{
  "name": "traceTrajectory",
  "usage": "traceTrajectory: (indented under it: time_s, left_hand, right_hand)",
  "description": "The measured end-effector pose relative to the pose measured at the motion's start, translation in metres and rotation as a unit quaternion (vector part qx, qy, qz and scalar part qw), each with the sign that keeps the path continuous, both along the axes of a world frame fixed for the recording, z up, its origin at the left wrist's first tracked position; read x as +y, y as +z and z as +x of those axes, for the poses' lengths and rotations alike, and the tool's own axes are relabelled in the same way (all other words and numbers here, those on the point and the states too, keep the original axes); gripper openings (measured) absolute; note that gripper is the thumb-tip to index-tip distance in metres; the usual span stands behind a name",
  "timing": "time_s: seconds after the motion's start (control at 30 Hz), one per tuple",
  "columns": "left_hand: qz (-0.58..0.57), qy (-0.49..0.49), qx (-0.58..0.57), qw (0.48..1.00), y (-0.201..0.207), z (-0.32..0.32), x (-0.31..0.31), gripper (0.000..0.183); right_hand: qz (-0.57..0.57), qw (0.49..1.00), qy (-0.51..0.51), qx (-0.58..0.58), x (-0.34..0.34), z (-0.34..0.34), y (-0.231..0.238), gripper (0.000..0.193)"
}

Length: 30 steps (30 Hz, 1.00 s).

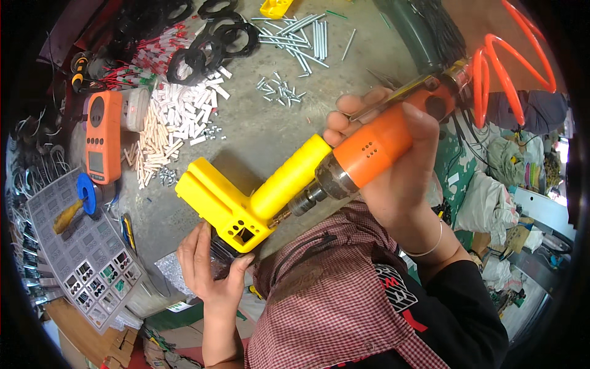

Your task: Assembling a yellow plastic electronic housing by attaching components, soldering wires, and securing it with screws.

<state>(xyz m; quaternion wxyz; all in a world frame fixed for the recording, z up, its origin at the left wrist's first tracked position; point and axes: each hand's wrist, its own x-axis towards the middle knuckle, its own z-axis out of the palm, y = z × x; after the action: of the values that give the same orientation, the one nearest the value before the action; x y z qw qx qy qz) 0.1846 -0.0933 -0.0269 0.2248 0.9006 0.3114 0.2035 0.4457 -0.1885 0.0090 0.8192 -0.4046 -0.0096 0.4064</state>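
At the grey table, left hand gripping a yellow plastic housing, right hand wrapped around an orange pneumatic screwdriver, bit pointed at the housing

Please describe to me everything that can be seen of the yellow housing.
The yellow housing is bright, smooth and looks like plastic. A long box-like body joins a round tube in a V shape. Near the joint, one face has several round holes and a larger angular opening. It is held tilted above the grey tabletop. The left hand grips its lower end, around a black part. The bit of an orange driver points into the joint; exact contact is unclear.
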Motion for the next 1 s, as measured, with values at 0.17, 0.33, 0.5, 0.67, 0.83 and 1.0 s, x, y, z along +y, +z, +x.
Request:
traceTrajectory:
  time_s: [0.17,0.33,0.5,0.67,0.83,1.0]
  left_hand:
    - [0.003,-0.002,0.002,1.0,0.003,0.001,0.0,0.074]
    - [0.007,0.009,0.002,1.0,0.006,0.002,0.001,0.072]
    - [-0.009,0.001,-0.029,1.0,0.004,0.004,0.006,0.07]
    - [-0.004,0.002,0.01,1.0,0.015,-0.005,0.004,0.081]
    - [0.03,0.001,0.056,0.998,0.011,-0.021,0.003,0.087]
    - [0.039,0.002,0.038,0.999,0.013,-0.016,0.005,0.083]
  right_hand:
    - [0.025,0.999,0.009,0.028,-0.003,0.003,-0.011,0.041]
    - [0.093,0.992,-0.002,0.082,-0.006,0.002,-0.023,0.037]
    - [0.017,0.999,-0.036,0.018,0.0,0.002,-0.007,0.044]
    - [0.088,0.983,-0.044,-0.157,-0.029,0.061,0.016,0.052]
    - [0.116,0.943,-0.065,-0.306,-0.111,0.178,0.088,0.046]
    - [-0.084,0.836,-0.313,-0.443,-0.125,0.221,0.145,0.04]
